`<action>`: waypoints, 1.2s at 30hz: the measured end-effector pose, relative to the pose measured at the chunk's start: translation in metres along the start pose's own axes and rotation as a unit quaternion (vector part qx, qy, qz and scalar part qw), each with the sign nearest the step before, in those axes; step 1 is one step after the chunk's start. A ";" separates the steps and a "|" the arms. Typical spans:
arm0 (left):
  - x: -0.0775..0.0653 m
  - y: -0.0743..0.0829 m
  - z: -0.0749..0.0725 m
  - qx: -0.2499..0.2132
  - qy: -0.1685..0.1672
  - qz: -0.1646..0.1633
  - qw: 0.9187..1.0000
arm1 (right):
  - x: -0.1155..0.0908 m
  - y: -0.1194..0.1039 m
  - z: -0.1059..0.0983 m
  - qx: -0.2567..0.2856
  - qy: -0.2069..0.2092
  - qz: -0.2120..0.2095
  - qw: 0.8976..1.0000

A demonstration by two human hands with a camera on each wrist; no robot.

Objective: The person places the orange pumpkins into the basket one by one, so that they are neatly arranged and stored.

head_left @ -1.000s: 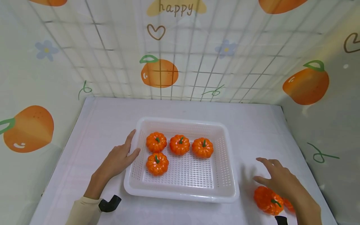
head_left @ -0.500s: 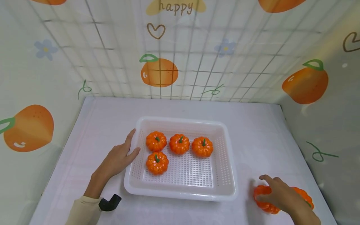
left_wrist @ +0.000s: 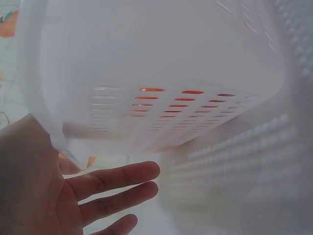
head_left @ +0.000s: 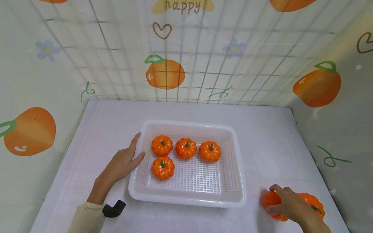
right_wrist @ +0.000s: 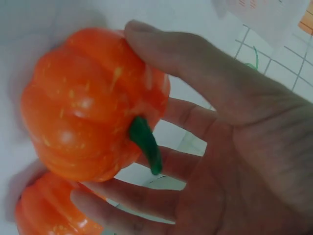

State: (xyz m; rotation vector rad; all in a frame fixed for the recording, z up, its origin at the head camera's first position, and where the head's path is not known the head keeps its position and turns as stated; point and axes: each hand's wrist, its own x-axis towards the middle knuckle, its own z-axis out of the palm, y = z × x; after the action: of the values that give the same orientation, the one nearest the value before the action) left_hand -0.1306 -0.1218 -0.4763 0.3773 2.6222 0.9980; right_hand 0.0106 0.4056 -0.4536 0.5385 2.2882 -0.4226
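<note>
In the head view my right hand [head_left: 291, 202] reaches down at the lower right and holds an orange toy pumpkin [head_left: 270, 199]. The right wrist view shows the thumb on one side of this ribbed pumpkin [right_wrist: 88, 107] and the fingers around the other, its green stem towards the palm. Close beside it lies a second pumpkin [head_left: 313, 204], partly behind the hand. My left hand [head_left: 123, 163] rests at the left rim of a white plastic basket [head_left: 186, 201], thumb and index finger extended against it. Seen from the left wrist, the other fingers [left_wrist: 122, 176] stretch out beside the basket's outer wall.
Several more orange pumpkins [head_left: 186, 149] sit inside the basket, towards its back and left. The white tabletop [head_left: 262, 129] ends at a back wall of fabric printed with oranges, with side panels at left and right.
My right hand has come down onto the nearer pumpkin and its fingers have closed in around it. The left hand and the basket have stayed in place.
</note>
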 end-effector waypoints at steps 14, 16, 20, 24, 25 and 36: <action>0.001 0.000 0.000 0.002 0.001 0.008 1.000 | -0.007 -0.004 -0.011 -0.012 0.049 -0.069 0.996; 0.001 0.000 0.000 0.002 0.001 0.008 1.000 | -0.011 -0.006 -0.015 -0.020 0.066 -0.086 0.994; 0.001 0.001 0.000 0.004 0.002 0.006 1.000 | -0.017 -0.014 -0.026 -0.032 0.087 -0.100 0.991; 0.001 0.001 0.000 0.008 0.004 0.007 1.000 | -0.018 -0.024 -0.036 -0.032 0.084 -0.089 0.992; 0.001 0.001 0.000 0.009 0.005 0.007 1.000 | -0.018 -0.026 -0.039 -0.034 0.087 -0.090 0.992; 0.002 -0.001 0.001 0.006 0.003 0.004 1.000 | -0.034 -0.065 -0.071 -0.075 0.158 -0.161 0.971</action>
State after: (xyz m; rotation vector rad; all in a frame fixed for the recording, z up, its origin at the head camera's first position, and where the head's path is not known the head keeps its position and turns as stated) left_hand -0.1318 -0.1213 -0.4778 0.3891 2.6353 0.9892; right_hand -0.0415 0.3731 -0.3718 0.1634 2.7011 -0.3311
